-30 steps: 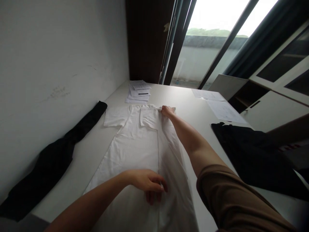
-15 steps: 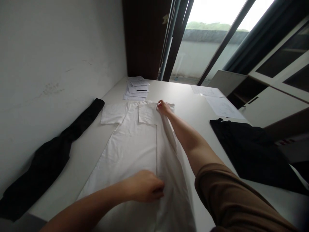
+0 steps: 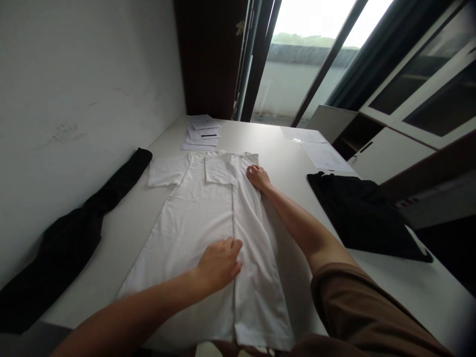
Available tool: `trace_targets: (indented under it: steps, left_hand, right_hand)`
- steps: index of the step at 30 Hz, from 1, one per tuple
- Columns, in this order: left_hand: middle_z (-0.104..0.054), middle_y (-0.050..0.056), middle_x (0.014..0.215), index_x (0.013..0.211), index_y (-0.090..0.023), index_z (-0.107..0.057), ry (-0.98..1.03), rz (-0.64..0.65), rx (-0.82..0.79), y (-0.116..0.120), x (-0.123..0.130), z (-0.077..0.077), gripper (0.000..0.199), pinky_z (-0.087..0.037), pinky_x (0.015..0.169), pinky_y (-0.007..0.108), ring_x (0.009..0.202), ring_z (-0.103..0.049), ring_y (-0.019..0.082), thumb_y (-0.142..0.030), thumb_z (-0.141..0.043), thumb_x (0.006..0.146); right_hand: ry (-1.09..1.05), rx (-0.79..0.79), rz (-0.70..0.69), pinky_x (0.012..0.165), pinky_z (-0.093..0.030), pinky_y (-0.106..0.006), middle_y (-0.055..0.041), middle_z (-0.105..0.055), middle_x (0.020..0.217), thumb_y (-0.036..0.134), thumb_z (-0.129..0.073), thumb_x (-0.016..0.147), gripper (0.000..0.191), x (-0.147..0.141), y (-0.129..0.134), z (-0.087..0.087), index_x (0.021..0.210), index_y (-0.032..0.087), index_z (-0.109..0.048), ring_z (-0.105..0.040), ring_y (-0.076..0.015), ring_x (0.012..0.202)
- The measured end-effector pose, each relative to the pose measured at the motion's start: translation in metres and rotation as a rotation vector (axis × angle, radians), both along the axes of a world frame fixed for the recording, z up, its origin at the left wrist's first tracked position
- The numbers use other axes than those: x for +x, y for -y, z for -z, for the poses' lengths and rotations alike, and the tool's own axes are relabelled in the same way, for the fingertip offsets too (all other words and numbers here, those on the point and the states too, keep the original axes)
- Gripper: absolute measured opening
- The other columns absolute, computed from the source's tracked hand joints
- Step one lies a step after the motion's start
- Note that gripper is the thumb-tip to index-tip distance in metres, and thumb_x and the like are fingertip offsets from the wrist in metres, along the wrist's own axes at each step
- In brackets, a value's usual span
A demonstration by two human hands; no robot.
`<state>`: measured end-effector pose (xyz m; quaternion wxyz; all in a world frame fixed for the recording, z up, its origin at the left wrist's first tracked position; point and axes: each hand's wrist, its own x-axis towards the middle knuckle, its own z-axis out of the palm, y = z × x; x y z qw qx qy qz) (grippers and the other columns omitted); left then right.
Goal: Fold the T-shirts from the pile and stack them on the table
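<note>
White shirt (image 3: 186,223): lies at the centre of the dial on the white table (image 3: 286,158), collar end at twelve o'clock, near end at six; its right side is turned inward as a long strip.
Sleeves: one (image 3: 165,171) points out at eleven; the other (image 3: 219,169) lies across the shirt near twelve.
Left hand (image 3: 220,263): at five, over the strip's inner edge, fingers half curled, thumb apart; I cannot tell whether cloth is pinched.
Right hand (image 3: 259,177): at one, laid on the outer edge, fingers loosely open, no clear grip.
Black garments: a long one (image 3: 72,238) at nine, beside the wall; a flat one (image 3: 357,213) at three.
Papers (image 3: 203,133): stacked at twelve, just beyond the collar end.
Risk: the strip could skew if the hands pull unevenly; a dragging left palm could ruck the layer underneath, and a careless lift could unfold the turned sleeve.
</note>
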<state>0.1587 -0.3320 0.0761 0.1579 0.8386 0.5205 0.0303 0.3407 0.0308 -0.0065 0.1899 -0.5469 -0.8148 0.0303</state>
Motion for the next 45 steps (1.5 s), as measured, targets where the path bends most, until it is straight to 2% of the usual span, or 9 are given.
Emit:
trace_targets:
  steps: [7,15,21,25,29,32,34,40,45]
  left_hand:
    - [-0.069,0.006,0.113,0.144,-0.025,-0.048,0.077,-0.009,-0.063,0.006,0.002,0.006,0.050,-0.052,0.087,0.034,0.097,-0.068,0.023,-0.018,-0.052,0.094]
    - [-0.065,-0.003,0.079,0.110,-0.023,-0.071,0.281,-0.039,-0.142,-0.005,-0.017,-0.020,0.035,-0.042,0.071,0.024,0.078,-0.061,0.015,-0.012,-0.054,0.082]
    - [-0.063,-0.004,0.074,0.106,-0.023,-0.069,0.092,-0.104,-0.147,0.003,-0.042,-0.021,0.030,-0.037,0.066,0.024,0.072,-0.059,0.015,-0.011,-0.056,0.082]
    - [-0.070,0.001,0.095,0.108,-0.023,-0.066,-0.001,-0.145,0.002,0.013,-0.034,-0.023,0.028,-0.044,0.078,0.027,0.088,-0.065,0.018,-0.010,-0.052,0.087]
    - [-0.068,0.005,0.109,0.117,-0.024,-0.062,0.067,0.180,0.076,0.042,0.005,-0.037,0.021,-0.047,0.090,0.032,0.100,-0.064,0.020,-0.028,-0.057,0.096]
    - [-0.066,0.006,0.107,0.120,-0.022,-0.058,0.007,0.506,0.072,0.064,0.037,-0.040,0.048,-0.049,0.089,0.039,0.100,-0.063,0.026,-0.057,-0.068,0.089]
    - [-0.065,0.008,0.107,0.117,-0.020,-0.057,-0.084,0.550,0.101,0.068,0.052,-0.034,0.048,-0.050,0.087,0.041,0.099,-0.063,0.028,-0.056,-0.069,0.089]
    - [-0.068,0.009,0.102,0.106,-0.017,-0.057,-0.182,0.437,0.128,0.041,0.065,-0.013,0.017,-0.051,0.082,0.039,0.095,-0.068,0.027,-0.029,-0.065,0.096]
    - [-0.070,0.005,0.101,0.109,-0.020,-0.056,-0.068,0.671,0.083,0.045,0.072,-0.013,0.028,-0.052,0.077,0.036,0.092,-0.069,0.025,-0.038,-0.070,0.092]
  right_hand:
    - [-0.018,0.031,0.133,0.106,-0.043,-0.041,-0.0135,-0.065,0.131,0.041,-0.053,0.100,0.038,0.033,0.088,-0.007,0.129,0.021,-0.066,-0.055,-0.0305,0.123]
    - [-0.004,-0.109,0.209,0.093,-0.045,-0.037,-0.0130,-0.074,0.114,0.036,-0.048,0.103,0.032,0.011,0.140,-0.028,0.129,0.025,-0.064,-0.067,-0.0290,0.106]
    - [-0.056,-0.139,0.179,0.086,-0.046,-0.033,-0.0103,-0.075,0.118,0.027,-0.042,0.105,0.029,0.015,0.137,-0.031,0.119,0.027,-0.067,-0.069,-0.0267,0.105]
    - [-0.074,-0.140,0.183,0.086,-0.047,-0.033,-0.0099,-0.074,0.120,0.027,-0.043,0.105,0.029,0.019,0.132,-0.029,0.119,0.027,-0.068,-0.069,-0.0266,0.106]
    - [-0.080,-0.143,0.165,0.086,-0.047,-0.033,-0.0094,-0.074,0.120,0.030,-0.047,0.104,0.028,0.021,0.130,-0.028,0.122,0.027,-0.068,-0.069,-0.0270,0.106]
    - [-0.079,-0.142,0.164,0.088,-0.047,-0.033,-0.0089,-0.075,0.119,0.030,-0.047,0.104,0.029,0.023,0.127,-0.029,0.123,0.027,-0.069,-0.069,-0.0265,0.107]
    - [-0.081,-0.137,0.161,0.090,-0.047,-0.032,-0.0086,-0.075,0.120,0.029,-0.047,0.104,0.029,0.026,0.122,-0.030,0.123,0.027,-0.069,-0.069,-0.0259,0.108]
    - [-0.092,-0.155,0.126,0.091,-0.047,-0.030,-0.0050,-0.077,0.116,0.030,-0.051,0.103,0.029,0.036,0.104,-0.029,0.126,0.029,-0.069,-0.070,-0.0233,0.108]
    - [-0.098,-0.157,0.132,0.091,-0.047,-0.029,-0.0040,-0.077,0.114,0.029,-0.051,0.103,0.030,0.041,0.093,-0.025,0.125,0.030,-0.070,-0.070,-0.0223,0.107]
